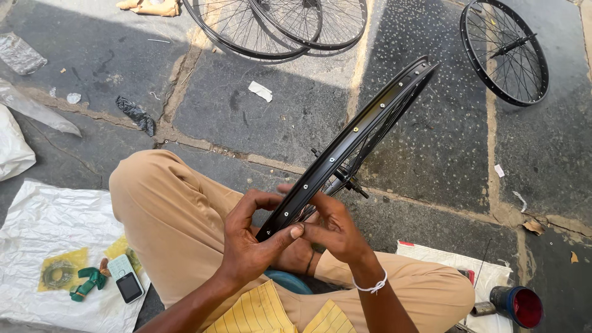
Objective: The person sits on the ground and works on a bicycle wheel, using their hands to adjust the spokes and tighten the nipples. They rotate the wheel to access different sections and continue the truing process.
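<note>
1. We see the left hand [250,237] cupped round the near end of a black bicycle rim [351,139], thumb pressed on the rim's outer face, fingers curled behind it: a closed grip on the rim.
2. Right hand [333,231] is on the other side of the same spot, index finger laid flat toward the left thumb, other fingers wrapped behind the rim; also gripping it. A white string band [372,287] sits on the right wrist.
3. Rim is tilted edge-on to us, running from the hands up and to the right, w/ small bright nipples along its inner channel. Spokes and a hub axle [351,180] show behind it, just above the hands.
4. Hands and rim sit over the person's lap: tan trousers [166,209], knees spread, yellow striped shirt [265,311] at the bottom edge.
5. To the left, on the stone floor [259,117], a white plastic sheet [49,228] carries a small phone [129,287], a green rag [89,280] and a yellow packet [58,270].
6. Bottom right: a dark tin w/ red inside [521,305] by a white cloth [444,259].
7. Further out: two spoked wheels [277,24] overlapping at the top, another wheel [504,50] top right, well apart from us. Paper scraps [260,90] and plastic wrap [18,54] lie scattered about.
</note>
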